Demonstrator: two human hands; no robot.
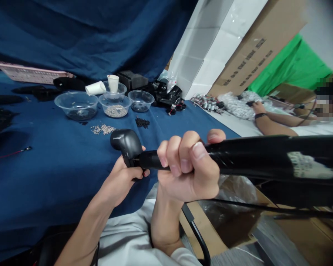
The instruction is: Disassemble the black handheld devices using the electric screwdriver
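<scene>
Blue cloth point(44, 192) covered our bench. Our right hand point(187, 170) closed in a tight fist around a black tube point(252, 159), fingers curled and thumb pressed across them. Our left hand point(122, 175) wrapped the grip of a black pistol-shaped handheld unit point(126, 142), whose head stood clear above our fingers. The tube's narrow end met that unit just beside our right fist, and a worn white patch point(308, 166) showed farther along the tube. A black cable point(277, 208) ran below it.

Beyond our hands, loose silver pieces point(102, 129) and black granules point(142, 122) lay on the cloth, just before clear plastic bowls. One bowl point(115, 111) held silver-grey bits. A paper cup point(113, 83) stood upright behind it, and another paper cup point(95, 88) lay on its side. Black parts point(169, 98) were heaped to the right. Farther right, a co-worker's forearm point(277, 120) with a dark wristband lay near a cardboard box point(258, 48) and green cloth point(291, 66).
</scene>
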